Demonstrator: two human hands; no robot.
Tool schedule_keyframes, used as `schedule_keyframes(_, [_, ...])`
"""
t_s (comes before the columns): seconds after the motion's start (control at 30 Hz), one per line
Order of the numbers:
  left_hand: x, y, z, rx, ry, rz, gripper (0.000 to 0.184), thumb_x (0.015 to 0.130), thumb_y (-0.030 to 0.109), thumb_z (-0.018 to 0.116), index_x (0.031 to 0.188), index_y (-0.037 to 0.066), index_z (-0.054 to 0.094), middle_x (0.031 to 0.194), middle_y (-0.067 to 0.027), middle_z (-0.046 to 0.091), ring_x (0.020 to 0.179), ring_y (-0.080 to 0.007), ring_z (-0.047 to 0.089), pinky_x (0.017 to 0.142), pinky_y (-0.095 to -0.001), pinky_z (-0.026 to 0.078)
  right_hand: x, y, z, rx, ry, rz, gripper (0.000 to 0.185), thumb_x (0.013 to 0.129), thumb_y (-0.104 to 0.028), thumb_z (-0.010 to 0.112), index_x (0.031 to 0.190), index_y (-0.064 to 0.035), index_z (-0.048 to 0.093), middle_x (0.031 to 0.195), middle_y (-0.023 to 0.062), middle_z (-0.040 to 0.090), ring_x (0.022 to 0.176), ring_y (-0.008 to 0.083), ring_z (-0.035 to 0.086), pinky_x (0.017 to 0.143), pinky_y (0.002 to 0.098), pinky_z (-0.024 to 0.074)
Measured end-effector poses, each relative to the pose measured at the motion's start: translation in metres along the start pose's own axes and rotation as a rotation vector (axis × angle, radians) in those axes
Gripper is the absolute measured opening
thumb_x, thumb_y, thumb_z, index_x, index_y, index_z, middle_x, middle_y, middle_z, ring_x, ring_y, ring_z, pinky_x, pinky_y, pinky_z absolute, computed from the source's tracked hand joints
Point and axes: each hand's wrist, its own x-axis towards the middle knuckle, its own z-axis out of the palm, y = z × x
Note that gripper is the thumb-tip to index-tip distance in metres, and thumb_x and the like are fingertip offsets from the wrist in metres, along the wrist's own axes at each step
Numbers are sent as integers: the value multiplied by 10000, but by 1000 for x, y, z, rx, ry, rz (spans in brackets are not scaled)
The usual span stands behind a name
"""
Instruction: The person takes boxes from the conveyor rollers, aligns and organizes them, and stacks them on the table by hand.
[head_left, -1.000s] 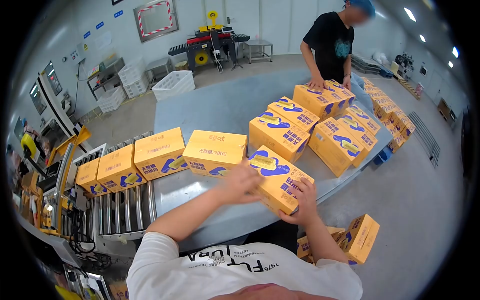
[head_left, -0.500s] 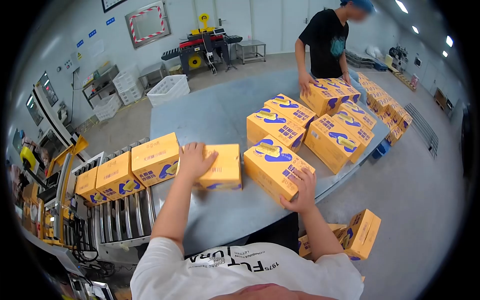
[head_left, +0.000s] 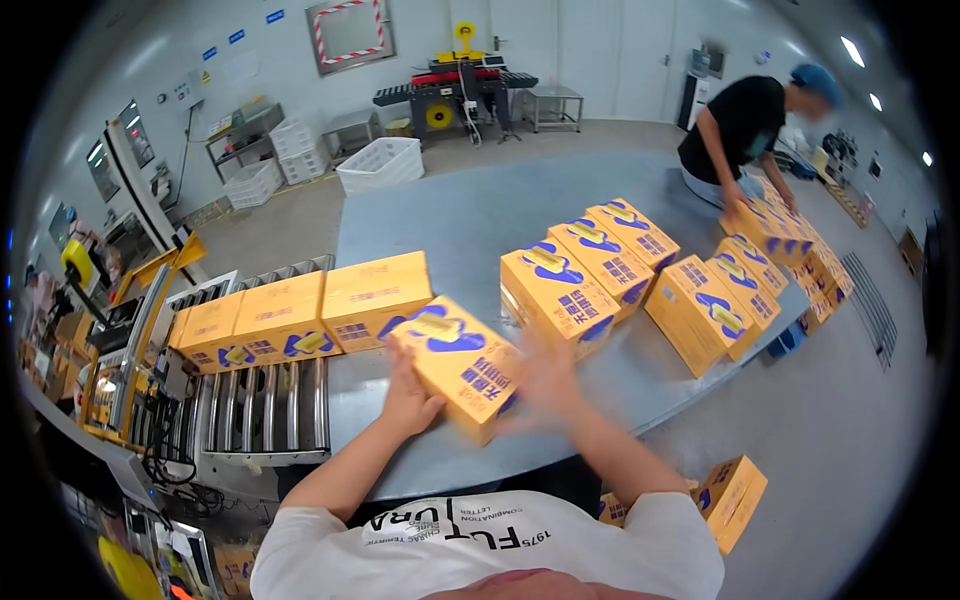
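Observation:
A yellow cardboard carton (head_left: 450,362) with a blue and yellow printed panel facing up sits tilted in front of me over the metal table (head_left: 400,462). My left hand (head_left: 405,392) grips its left end, thumb along the near side. My right hand (head_left: 545,385) is smeared by motion close to the carton's right end, so its fingers are unclear. Just beyond that hand stands a row of similar cartons (head_left: 558,290), printed panels up. To the left, several more cartons (head_left: 280,303) lie in line, running from the roller conveyor (head_left: 265,410) onto the table.
More cartons (head_left: 705,310) stand at the table's right side. Across the table a co-worker (head_left: 735,140) in a blue cap bends over cartons, hands on them. Other cartons (head_left: 735,500) are low at my right. A white crate (head_left: 382,167) and a machine (head_left: 455,90) stand behind.
The carton under my left hand has turned, its printed panel now up. My right hand has left the other carton, which now stands in the row. The co-worker has bent down; the view has shifted.

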Motion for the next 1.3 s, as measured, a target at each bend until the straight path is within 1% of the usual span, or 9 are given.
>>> schedule_keyframes(0.1, [36, 4, 26, -233, -438, -110, 1097, 967, 286, 654, 1586, -33, -193, 1670, -336, -104, 1555, -490, 91, 1263, -445, 205, -1, -18, 48, -213, 131, -189, 424, 817, -350, 765, 1212, -202, 721, 1389, 139, 618, 1318, 398, 547, 1074, 619, 345])
schedule_keyframes(0.23, [99, 18, 32, -100, -484, -178, 1009, 958, 292, 676, 1627, -20, -11, 1633, -314, 261, 1452, -442, 395, 1176, -465, 373, 24, 27, 62, -311, 325, -47, 213, 764, -273, 790, 950, -199, 718, 1371, 103, 635, 1237, 368, 598, 947, 558, 410])
schedule_keyframes(0.27, [116, 22, 27, 11, -457, -159, 826, 919, 295, 723, 1571, -17, 324, 1497, -248, 514, 1342, -409, 531, 1115, -469, 437, 26, 37, 61, -307, 321, -51, 167, 802, -254, 748, 932, -169, 688, 1347, 135, 637, 1222, 389, 592, 949, 568, 412])
schedule_keyframes(0.37, [174, 34, -7, 129, -304, 273, 633, 867, 282, 781, 1397, 7, 570, 1389, -219, 611, 1291, -376, 579, 1073, -442, 478, 28, 86, 65, -421, 361, 0, 173, 791, -251, 753, 933, -173, 690, 1327, 130, 646, 1217, 384, 594, 957, 555, 414])
schedule_keyframes(0.5, [244, 21, 4, 233, -318, 83, 727, 749, 407, 865, 1328, 39, 627, 1390, -195, 612, 1269, -363, 588, 1072, -453, 465, 17, 180, 36, -553, 364, 150, 159, 789, -244, 746, 923, -174, 696, 1302, 121, 659, 1209, 375, 603, 1007, 529, 424])
schedule_keyframes(0.67, [260, -44, 25, 548, -471, -382, 1090, 634, 632, 863, 1477, 50, 492, 1482, -215, 499, 1409, -358, 436, 1158, -470, 341, -9, 231, 31, -683, 96, 687, 418, 843, -303, 736, 1211, -126, 644, 1555, 279, 376, 1528, 459, 220, 1190, 600, 286])
schedule_keyframes(0.83, [256, -42, 36, 381, -447, -467, 1113, 636, 636, 848, 1498, 51, 457, 1442, -258, 474, 1417, -423, 379, 1178, -497, 301, -33, 173, -8, -277, 157, 692, 620, 825, -427, 792, 1333, -117, 618, 1594, 298, 286, 1536, 501, 139, 1222, 604, 213])
schedule_keyframes(1.07, [187, 11, 38, -63, -599, 688, 672, 698, 230, 905, 1269, 103, 574, 1508, -212, 413, 1413, -436, 394, 1193, -547, 323, -50, 75, -9, -186, 382, 253, 619, 846, -480, 747, 1355, -151, 622, 1542, 197, 436, 1481, 383, 358, 1168, 623, 226])
schedule_keyframes(1.3, [217, -61, -50, 273, -379, -307, 438, 949, 350, 718, 1275, 73, 622, 1389, -186, 612, 1317, -366, 552, 1067, -447, 468, -49, 178, 20, -458, 375, 348, 561, 825, -372, 746, 1327, -159, 615, 1455, 120, 558, 1397, 312, 476, 1161, 627, 265])
